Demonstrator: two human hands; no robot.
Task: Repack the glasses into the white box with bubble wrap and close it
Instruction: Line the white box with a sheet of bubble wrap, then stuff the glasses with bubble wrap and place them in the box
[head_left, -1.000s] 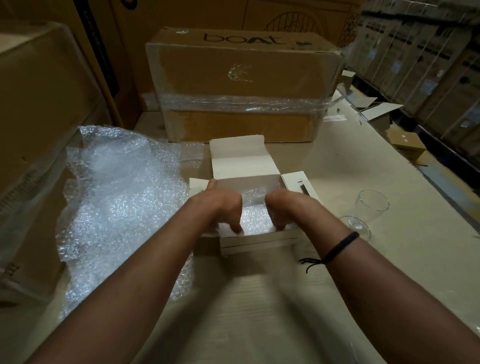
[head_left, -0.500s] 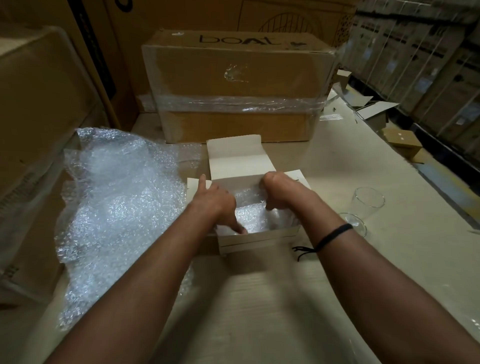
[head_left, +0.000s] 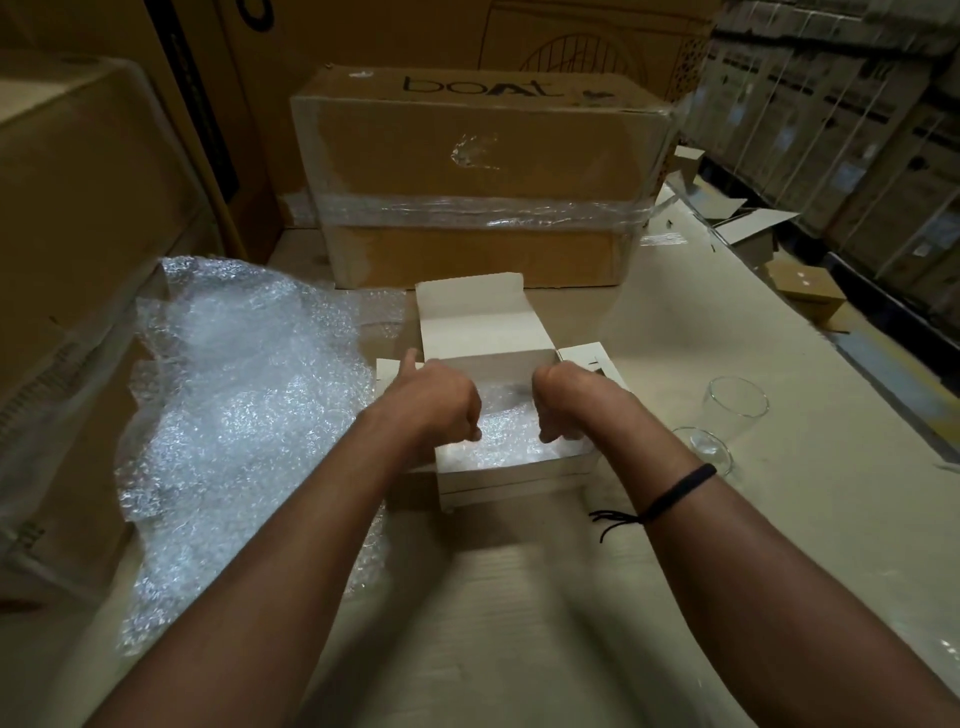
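Plastic bubble wrap covers the floor of the white box, which sits on the tabletop right in front of you. Its lid flap is thrown back and its small side flaps are turned out.

You are at the lining step, with both grips down inside the box. Your left grip has its fingers curled onto the bubble wrap by the left wall, with one finger pointing out over the left flap. Your right grip is curled onto it by the right wall. Each looks to be holding the wrap in place, though the fingertips are partly hidden.

I can see no glass in the box. The clear glass waits on the tabletop to the right of the box, just beyond your right forearm. I cannot tell whether it is one tumbler or two close together. A loose sheet of more wrap lies spread out to the left of the box.

As I read it, your next move is to let the lining settle flat, release it, then reach right for the glass and lower it onto the cushion. Take it round the body, not by the rim, since it is likely slick and brittle. Keep enough wrap free to fold over the top before you bring the lid flap forward.
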